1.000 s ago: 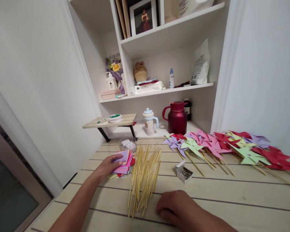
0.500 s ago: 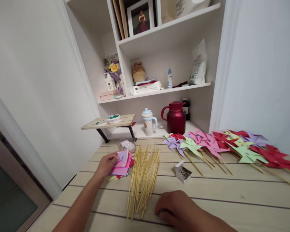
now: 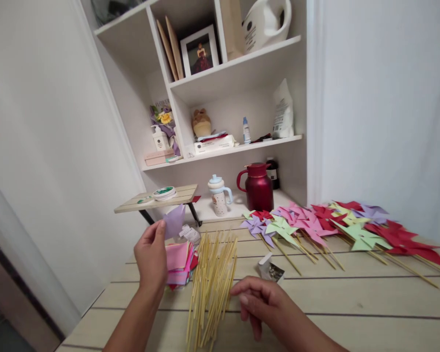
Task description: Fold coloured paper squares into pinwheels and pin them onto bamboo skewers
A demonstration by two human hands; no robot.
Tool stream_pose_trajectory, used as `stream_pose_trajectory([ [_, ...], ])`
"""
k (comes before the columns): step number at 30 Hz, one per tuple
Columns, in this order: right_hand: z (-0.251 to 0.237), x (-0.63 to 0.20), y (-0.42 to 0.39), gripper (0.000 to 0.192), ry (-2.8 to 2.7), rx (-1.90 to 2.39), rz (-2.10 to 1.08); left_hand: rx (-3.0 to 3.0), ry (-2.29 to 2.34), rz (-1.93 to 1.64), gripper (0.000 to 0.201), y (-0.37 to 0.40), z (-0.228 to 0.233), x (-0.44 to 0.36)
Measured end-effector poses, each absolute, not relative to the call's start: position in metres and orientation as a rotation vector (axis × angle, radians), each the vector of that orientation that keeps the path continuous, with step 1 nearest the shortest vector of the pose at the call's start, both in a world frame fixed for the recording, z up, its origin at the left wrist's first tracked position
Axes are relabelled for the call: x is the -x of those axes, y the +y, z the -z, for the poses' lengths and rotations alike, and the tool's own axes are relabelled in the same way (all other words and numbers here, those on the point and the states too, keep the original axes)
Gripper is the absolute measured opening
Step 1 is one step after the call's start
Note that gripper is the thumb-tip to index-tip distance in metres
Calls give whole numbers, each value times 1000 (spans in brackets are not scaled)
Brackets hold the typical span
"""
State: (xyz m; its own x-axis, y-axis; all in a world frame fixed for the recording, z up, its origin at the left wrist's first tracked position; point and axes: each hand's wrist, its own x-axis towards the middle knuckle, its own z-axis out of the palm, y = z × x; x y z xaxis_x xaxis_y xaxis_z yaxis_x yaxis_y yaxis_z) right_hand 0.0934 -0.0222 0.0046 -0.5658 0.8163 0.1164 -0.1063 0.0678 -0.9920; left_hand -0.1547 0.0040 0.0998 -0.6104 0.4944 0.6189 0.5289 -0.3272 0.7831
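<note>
Between the thumb and fingers of my left hand [image 3: 151, 252] is a purple paper sheet [image 3: 174, 221], raised over a stack of coloured paper [image 3: 179, 261] in pink, red and other colours. Right of the stack lies a loose bundle of thin wooden sticks [image 3: 212, 288]. My right hand [image 3: 258, 303] hovers just right of the sticks, its fingers loosely curled and apart, with nothing visible in it. Beyond it stands a small open box [image 3: 271, 270] with shiny metal bits inside.
Finished paper pinwheels [image 3: 315, 222] on sticks spread over the right back of the table. Behind them stand a red thermos jug [image 3: 259, 190] and a blue-lidded cup [image 3: 219, 198]. At the back left is a small raised stand [image 3: 185, 193] with round tape-like discs [image 3: 165, 193].
My left hand has lifted the purple sheet off the stack, baring a pink one. My right hand has risen and its fingers have loosened. The view has shifted slightly.
</note>
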Motion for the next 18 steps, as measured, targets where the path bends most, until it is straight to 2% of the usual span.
stream_pose_trajectory([
  [2,-9,-95,-21,42,-1397,630,-1782,1496,-1789,2167,38,-3,-102,117],
  [4,-17,-100,-19,51,-1112,534,-1901,1666,-1733,2120,27,-12,-98,83],
  [7,-35,-112,-14,56,-799,356,-2055,2066,-1026,1357,21,-21,-80,48],
  [9,-48,-123,-11,57,-671,344,-2035,2167,-521,982,29,-19,-62,32],
  [11,-58,-133,-9,56,-603,413,-2006,2202,-407,1000,34,-12,-44,17],
  [14,-65,-147,-7,37,-620,535,-1821,2161,-415,1141,33,-2,-23,-4],
  [18,-63,-161,2,29,-695,638,-1568,2116,-490,1208,25,2,-10,-18],
])
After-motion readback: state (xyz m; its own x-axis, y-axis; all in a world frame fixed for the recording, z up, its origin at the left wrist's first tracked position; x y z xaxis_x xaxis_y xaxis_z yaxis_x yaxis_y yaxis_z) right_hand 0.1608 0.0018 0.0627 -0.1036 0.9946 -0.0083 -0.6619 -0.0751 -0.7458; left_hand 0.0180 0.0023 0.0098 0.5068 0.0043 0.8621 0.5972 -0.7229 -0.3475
